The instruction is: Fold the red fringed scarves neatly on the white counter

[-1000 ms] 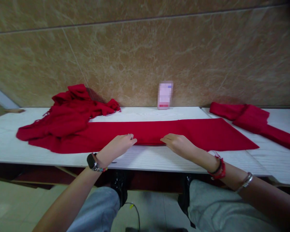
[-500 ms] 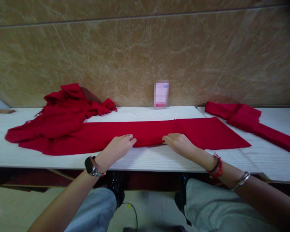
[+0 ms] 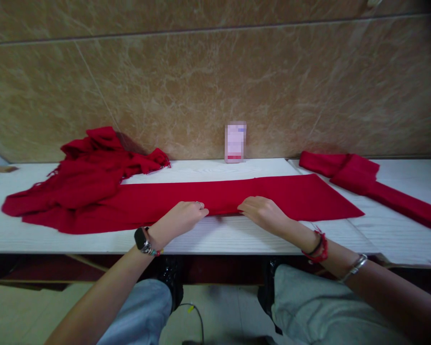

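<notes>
A long red scarf (image 3: 222,195) lies flat in a strip across the white table, its right end running to a slanted point. My left hand (image 3: 186,216), with a ring and a dark watch at the wrist, is closed on the scarf's near edge. A little to the right, my right hand (image 3: 264,212) pinches the same edge, fingers curled over the cloth. The fingertips of both hands are partly hidden. At the left, the strip runs into a rumpled heap of red fringed cloth (image 3: 93,167); where one ends and the other begins I cannot tell.
A folded red cloth (image 3: 359,172) lies at the right and trails off the view. A blurred pale box-like object (image 3: 235,143) stands against the brown marbled wall (image 3: 187,86). The front edge of the white table (image 3: 208,247) is close to my knees.
My left hand has slid right along the scarf's near edge, closer to my right hand. The right hand stays on the edge. The whole view has shifted slightly.
</notes>
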`<state>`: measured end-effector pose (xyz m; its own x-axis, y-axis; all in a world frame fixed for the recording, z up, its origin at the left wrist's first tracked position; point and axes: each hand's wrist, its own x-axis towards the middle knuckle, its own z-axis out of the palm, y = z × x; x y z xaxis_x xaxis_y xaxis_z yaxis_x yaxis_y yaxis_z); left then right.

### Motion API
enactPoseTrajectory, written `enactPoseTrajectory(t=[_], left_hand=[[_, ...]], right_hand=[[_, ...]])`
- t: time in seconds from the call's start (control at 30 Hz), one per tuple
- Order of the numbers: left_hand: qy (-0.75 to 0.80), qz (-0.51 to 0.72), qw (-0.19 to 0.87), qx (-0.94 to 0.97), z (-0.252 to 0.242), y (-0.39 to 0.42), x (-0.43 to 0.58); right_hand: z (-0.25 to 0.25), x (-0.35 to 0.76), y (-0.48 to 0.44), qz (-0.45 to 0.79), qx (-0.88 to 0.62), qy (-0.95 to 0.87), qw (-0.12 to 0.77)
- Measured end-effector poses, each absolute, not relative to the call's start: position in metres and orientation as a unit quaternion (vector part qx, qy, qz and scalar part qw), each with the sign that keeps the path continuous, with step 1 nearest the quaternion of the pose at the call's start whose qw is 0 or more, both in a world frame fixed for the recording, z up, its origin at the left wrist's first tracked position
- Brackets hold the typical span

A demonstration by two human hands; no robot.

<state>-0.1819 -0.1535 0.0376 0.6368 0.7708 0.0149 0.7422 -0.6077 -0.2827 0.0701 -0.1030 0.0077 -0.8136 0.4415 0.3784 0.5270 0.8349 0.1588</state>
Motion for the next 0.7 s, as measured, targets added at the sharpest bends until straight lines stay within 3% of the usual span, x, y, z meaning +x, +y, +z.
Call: enactPoseTrajectory(t=[0.47, 0.7], left_hand=[[-0.398, 0.05, 0.157, -0.903, 0.042, -0.152, -0.173], [-0.412, 0.047, 0.115, -0.903, 0.038, -0.154, -0.175]], right_hand=[[0.008, 0.071, -0.104, -0.122, -0.253, -0.944, 0.173], [0.005, 0.072, -0.107, -0.11, -0.222, -0.953, 0.171]])
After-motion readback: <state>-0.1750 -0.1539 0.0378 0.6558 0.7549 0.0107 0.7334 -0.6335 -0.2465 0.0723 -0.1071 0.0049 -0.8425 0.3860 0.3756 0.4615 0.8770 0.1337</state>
